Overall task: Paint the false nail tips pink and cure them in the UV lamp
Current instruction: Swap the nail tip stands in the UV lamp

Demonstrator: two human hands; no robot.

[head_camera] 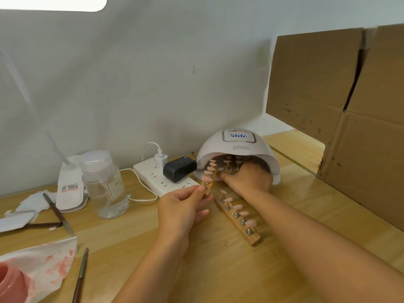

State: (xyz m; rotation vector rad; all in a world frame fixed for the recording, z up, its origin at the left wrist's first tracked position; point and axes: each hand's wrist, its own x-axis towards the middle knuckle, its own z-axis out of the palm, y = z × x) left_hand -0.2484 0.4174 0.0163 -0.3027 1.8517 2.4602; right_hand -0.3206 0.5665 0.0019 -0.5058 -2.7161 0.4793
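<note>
**Strips of painted tips going into the lamp**

The left hand (183, 204) pinches the near end of a wooden strip (209, 178) of pink tips, its far end at the lamp (238, 154) mouth. The right hand (249, 178) reaches inside, its grip hidden. The strip looks light and stiff with perhaps wet tips: hold the wood only. Another strip (238, 217) lies just beside; the power strip (161, 180) crowds the left.

Bright even light, soft shadows, wide-angle edge bending.

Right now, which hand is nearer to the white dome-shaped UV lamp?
The right hand: its fingers reach into the mouth of the white dome-shaped UV lamp. The left hand is in front of the lamp, holding a wooden strip of pink nail tips angled toward the opening.
</note>
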